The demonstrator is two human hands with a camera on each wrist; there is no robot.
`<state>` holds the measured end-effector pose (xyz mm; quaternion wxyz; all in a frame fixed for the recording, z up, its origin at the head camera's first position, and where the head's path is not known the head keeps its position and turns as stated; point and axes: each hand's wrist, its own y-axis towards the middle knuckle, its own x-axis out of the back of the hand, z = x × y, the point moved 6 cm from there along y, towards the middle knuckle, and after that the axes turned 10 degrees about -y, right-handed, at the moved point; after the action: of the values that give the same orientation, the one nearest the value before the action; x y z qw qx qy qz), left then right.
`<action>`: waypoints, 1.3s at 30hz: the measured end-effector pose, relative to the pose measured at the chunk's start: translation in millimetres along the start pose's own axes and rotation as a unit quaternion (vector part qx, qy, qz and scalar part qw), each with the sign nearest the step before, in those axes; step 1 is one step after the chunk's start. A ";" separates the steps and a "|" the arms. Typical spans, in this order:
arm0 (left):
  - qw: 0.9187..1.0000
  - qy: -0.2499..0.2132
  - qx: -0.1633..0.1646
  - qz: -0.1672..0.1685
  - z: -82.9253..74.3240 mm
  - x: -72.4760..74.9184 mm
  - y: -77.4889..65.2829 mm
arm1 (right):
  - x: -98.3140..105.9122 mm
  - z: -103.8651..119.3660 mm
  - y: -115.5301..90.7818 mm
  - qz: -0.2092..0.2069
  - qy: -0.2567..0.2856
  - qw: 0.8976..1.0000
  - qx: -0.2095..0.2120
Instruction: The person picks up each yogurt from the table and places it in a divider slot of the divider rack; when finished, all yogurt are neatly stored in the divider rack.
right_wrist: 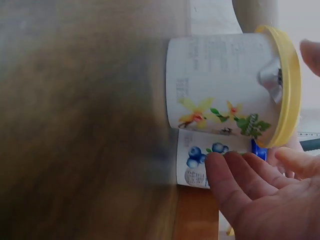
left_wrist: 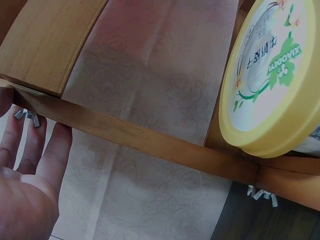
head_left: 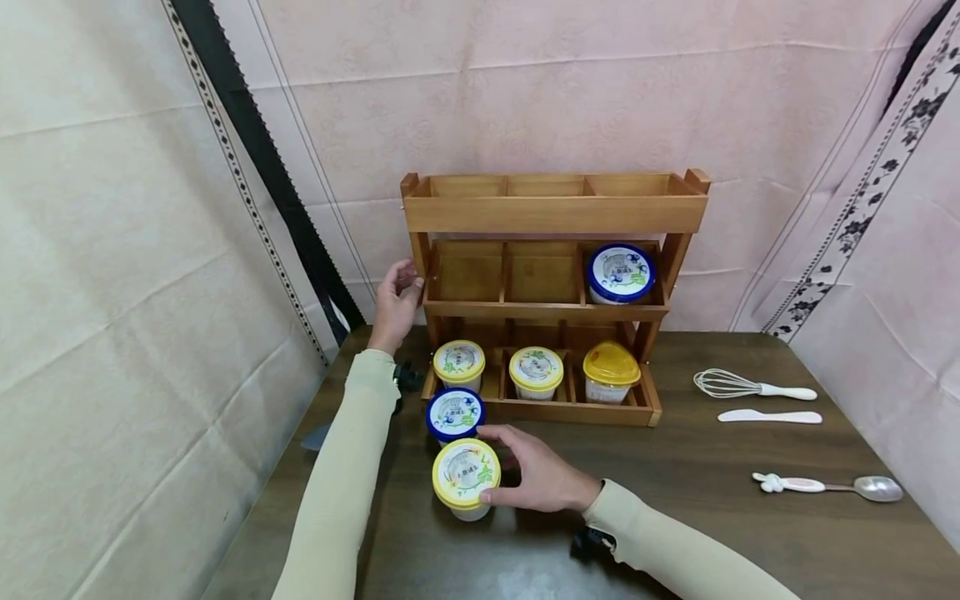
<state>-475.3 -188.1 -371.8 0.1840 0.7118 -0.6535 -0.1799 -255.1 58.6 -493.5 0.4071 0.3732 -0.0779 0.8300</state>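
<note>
My left hand (head_left: 398, 304) holds the left side of a wooden rack (head_left: 555, 215); in the left wrist view its fingers (left_wrist: 56, 155) reach behind a side rail near a wing nut. On the table, my right hand (head_left: 543, 471) is spread around the right of a yellow-lidded tub (head_left: 467, 475), thumb by the lid. In the right wrist view, thumb and lid look apart, and the fingers (right_wrist: 225, 182) reach past the tub toward a blue-lidded tub (head_left: 455, 415) with blueberries printed on it. That tub stands just behind the yellow-lidded one, before the rack's lower left corner.
Two flat yellow-lidded tubs (head_left: 536, 372) and one with a domed yellow lid (head_left: 611, 372) sit in the bottom tier. Another blue-lidded tub (head_left: 622, 273) occupies the middle tier's right compartment. A whisk (head_left: 753, 385), a white knife (head_left: 770, 416) and a spoon (head_left: 828, 487) lie at right.
</note>
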 end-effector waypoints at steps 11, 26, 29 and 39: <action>1.000 -0.002 -0.010 -0.001 0.7 0.7 -0.7 | -7.9 -0.4 0.7 0.019 0.008 1.000 -0.003; 1.000 -0.001 -0.008 0.000 -0.3 0.3 -1.2 | 23.9 8.1 -2.9 -0.037 0.033 0.999 0.006; 1.000 0.001 -0.010 0.001 -0.4 0.4 -1.0 | 34.1 9.0 -2.9 -0.050 0.036 0.998 0.001; 1.000 0.004 -0.005 0.001 0.3 1.3 -0.8 | 67.9 10.1 -1.7 -0.093 0.023 0.995 -0.010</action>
<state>-474.7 -189.4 -372.5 0.1902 0.7111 -0.6525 -0.1800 -274.7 97.3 -440.3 0.4882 0.3552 -0.0415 0.7961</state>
